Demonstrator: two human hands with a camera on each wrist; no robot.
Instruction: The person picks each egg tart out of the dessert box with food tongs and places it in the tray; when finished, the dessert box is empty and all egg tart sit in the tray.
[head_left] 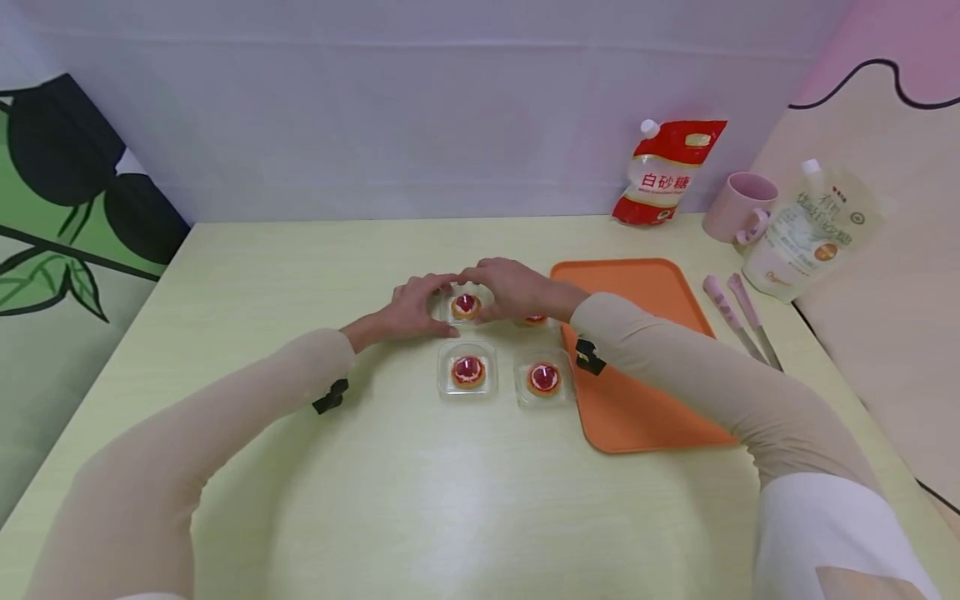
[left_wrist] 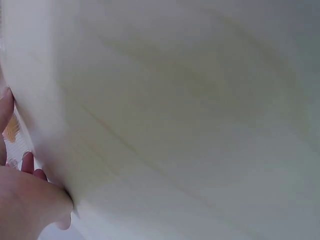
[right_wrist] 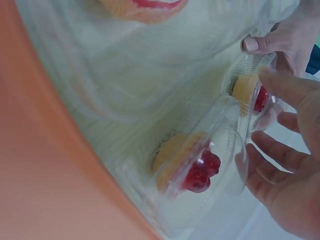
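The left hand curves about the left side of a clear box, thumb at the near corner and fingers at the far edge, but whether it grips cannot be told. The right hand flanks the other side, loosely spread, fingers parted, contact unclear. The box, with a tart inside, sits between them on the table, left of the tray.

Four red-topped tarts, upright in clear plastic boxes, two by two on the pale tabletop.
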